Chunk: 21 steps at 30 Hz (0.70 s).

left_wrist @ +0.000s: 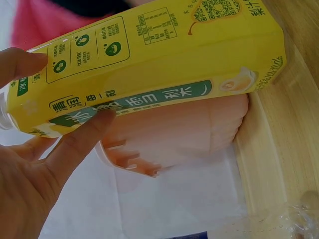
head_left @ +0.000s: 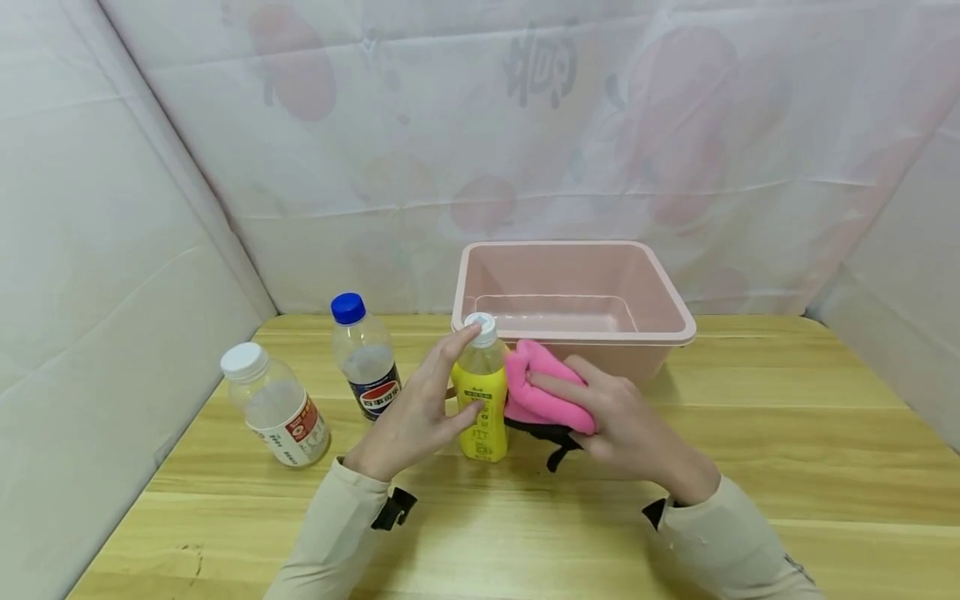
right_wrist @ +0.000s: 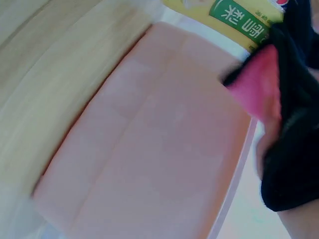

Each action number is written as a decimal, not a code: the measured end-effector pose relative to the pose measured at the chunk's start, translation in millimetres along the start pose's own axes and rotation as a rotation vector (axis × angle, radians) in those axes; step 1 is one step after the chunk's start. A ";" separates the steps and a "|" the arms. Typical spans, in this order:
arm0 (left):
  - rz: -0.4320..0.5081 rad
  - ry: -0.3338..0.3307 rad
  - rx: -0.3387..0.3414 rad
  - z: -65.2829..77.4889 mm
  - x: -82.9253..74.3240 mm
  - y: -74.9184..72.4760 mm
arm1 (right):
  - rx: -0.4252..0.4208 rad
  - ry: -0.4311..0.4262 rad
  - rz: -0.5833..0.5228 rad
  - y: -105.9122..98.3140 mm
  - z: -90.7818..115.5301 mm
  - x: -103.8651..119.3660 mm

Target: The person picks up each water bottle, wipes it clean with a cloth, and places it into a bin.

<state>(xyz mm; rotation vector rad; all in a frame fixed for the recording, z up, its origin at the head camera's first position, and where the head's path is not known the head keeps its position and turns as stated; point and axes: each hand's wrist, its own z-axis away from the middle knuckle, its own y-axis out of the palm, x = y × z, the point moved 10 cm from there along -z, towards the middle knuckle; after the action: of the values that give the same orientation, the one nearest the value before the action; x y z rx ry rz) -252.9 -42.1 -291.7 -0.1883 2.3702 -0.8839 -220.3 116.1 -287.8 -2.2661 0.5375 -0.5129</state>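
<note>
The yellow-labelled juice bottle [head_left: 483,417] stands upright on the table in front of the pink bin. My left hand [head_left: 420,417] holds it from the left, one finger up by the white cap [head_left: 482,327] and another digit across the label; in the left wrist view, digits lie on two faces of the bottle [left_wrist: 159,64]. Bunched in my right hand [head_left: 626,417] is a bright pink cloth [head_left: 551,383] with a black underside, right at the bottle's right side. Its black side [right_wrist: 294,154] covers much of that hand in the right wrist view.
A pink plastic bin [head_left: 577,338] sits behind the bottle, near the table's back edge. To the left stand a blue-capped bottle [head_left: 367,358] and a white-capped bottle [head_left: 277,408]. White printed fabric [head_left: 420,150] walls the wooden table [head_left: 787,433].
</note>
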 end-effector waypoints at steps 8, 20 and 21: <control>-0.013 -0.017 0.004 0.7 0.0 0.1 | -0.120 -0.056 -0.003 -12.7 -1.4 4.0; -0.006 -0.025 -0.001 0.9 0.9 -0.9 | -0.131 -0.067 0.006 -14.0 -1.6 6.2; -0.006 -0.024 -0.004 0.9 1.0 -1.2 | -0.131 -0.070 0.006 -14.1 -1.6 6.2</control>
<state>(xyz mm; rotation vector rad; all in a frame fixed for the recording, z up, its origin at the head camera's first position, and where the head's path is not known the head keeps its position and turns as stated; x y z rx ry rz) -253.2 -43.9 -292.0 -0.2068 2.3504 -0.8749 -212.8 121.0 -275.1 -2.3960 0.5568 -0.4038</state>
